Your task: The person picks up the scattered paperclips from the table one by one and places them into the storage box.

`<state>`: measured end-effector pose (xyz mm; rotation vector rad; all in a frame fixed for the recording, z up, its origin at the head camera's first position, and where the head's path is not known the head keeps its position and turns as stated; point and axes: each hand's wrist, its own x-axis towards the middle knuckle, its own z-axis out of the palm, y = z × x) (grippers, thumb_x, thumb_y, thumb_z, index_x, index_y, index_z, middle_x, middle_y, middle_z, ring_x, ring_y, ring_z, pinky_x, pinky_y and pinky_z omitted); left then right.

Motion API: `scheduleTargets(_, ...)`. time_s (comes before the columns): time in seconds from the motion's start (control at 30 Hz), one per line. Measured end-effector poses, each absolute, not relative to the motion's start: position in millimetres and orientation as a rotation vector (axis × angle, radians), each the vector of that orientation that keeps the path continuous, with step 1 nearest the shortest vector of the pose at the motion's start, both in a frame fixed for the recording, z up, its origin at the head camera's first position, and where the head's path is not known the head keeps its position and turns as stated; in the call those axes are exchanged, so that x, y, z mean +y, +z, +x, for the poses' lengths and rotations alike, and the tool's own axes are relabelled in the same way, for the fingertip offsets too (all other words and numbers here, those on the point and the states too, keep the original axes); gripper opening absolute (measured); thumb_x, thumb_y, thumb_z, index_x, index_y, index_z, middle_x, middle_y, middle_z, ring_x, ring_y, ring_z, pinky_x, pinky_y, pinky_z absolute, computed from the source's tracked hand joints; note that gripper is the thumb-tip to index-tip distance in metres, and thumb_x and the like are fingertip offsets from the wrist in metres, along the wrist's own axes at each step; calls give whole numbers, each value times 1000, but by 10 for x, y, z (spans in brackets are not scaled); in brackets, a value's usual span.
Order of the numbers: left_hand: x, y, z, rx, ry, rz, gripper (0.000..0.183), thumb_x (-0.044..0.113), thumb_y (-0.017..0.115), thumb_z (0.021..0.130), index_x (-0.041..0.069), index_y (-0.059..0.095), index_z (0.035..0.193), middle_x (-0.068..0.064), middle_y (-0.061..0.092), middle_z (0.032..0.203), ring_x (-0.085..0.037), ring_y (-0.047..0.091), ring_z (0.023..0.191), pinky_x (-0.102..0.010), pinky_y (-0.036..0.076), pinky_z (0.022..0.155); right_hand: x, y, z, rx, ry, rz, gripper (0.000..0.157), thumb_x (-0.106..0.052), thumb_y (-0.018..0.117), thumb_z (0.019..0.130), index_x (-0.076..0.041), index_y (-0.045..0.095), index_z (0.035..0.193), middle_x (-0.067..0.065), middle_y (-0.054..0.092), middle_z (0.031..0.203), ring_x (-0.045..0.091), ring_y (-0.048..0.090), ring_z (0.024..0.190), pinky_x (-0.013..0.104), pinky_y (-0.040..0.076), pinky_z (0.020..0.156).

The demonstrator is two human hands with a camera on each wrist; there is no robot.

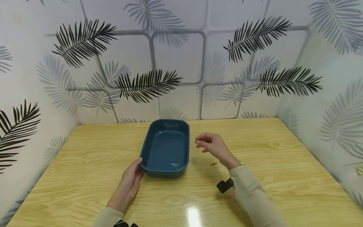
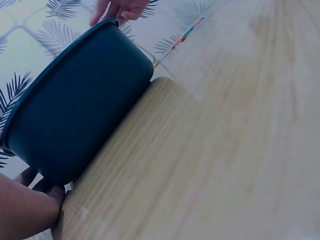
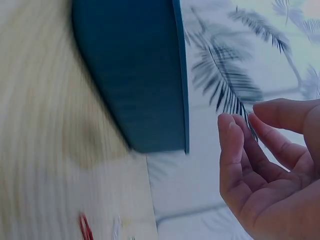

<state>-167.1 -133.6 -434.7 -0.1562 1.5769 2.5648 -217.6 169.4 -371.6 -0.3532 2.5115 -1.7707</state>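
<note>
A dark blue plastic bin stands on the table. My left hand grips its near left corner, thumb at the rim and fingers against the outer wall. Inside, at the near right end, lie several paper clips, among them a white paper clip and a green paper clip. To the right of the bin my right hand is raised above the table, fingers loosely bent. The right wrist view shows a gap between thumb and fingertips, with nothing visible in it. An orange paper clip lies below that hand.
Beside the right wrist a pale blue paper clip is partly hidden. The right wrist view has a red paper clip and a whitish paper clip on the wooden table. A leaf-patterned wall borders the table's back.
</note>
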Motion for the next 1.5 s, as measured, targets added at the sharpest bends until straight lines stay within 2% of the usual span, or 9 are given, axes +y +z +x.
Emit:
scheduleTargets(0.1,-1337,-4353,-1668,1583,2557,-155,52,18,43,104,-8,29,146,-20,29,151,-23,30,136,-33,25,113,1826,-3721,-2227,2543,-1780,-326,23,-9,59,96,7,62,113,17,66,106,35,62,98,37,56,74)
scheduleTargets(0.33,-1339,-4351,-1663,1582,2559,-146,52,17,43,105,-9,27,147,-21,27,151,-24,28,137,-33,24,113,2159,-3767,-2319,2578,-1791,-218,27,-14,58,98,6,61,117,20,64,111,37,60,103,48,53,84)
scheduleTargets(0.53,-1340,-4349,-1662,1589,2549,-127,53,17,43,105,-9,25,147,-20,26,152,-24,26,139,-34,22,114,2395,-3826,-2379,2606,-1781,-85,33,-15,57,99,8,57,122,25,59,120,40,55,110,47,51,90)
scheduleTargets(0.9,-1339,-4349,-1665,1599,2538,-160,54,20,45,104,-8,27,147,-19,28,151,-23,28,137,-33,23,114,2640,-3938,-2430,2654,-1750,37,37,-13,55,99,12,53,125,28,56,122,38,54,111,49,46,96)
scheduleTargets(1.17,-1342,-4350,-1661,1594,2547,-159,53,18,44,104,-9,27,146,-20,28,151,-23,28,137,-34,23,114,2697,-3987,-2434,2661,-1690,83,34,-11,55,98,12,55,123,27,57,121,37,54,110,48,47,94)
scheduleTargets(1.4,-1332,-4342,-1661,1593,2552,-146,52,18,43,104,-10,28,146,-21,28,151,-24,28,137,-34,24,114,2720,-4029,-2420,2770,-1449,32,32,-8,61,95,13,57,118,28,59,115,37,58,95,41,52,76)
scheduleTargets(1.5,-1333,-4343,-1662,1587,2561,-146,52,17,43,104,-10,27,146,-21,27,151,-24,28,137,-34,24,113,2711,-4040,-2417,2795,-1339,9,34,-9,63,93,12,58,118,29,60,115,37,59,95,40,53,76)
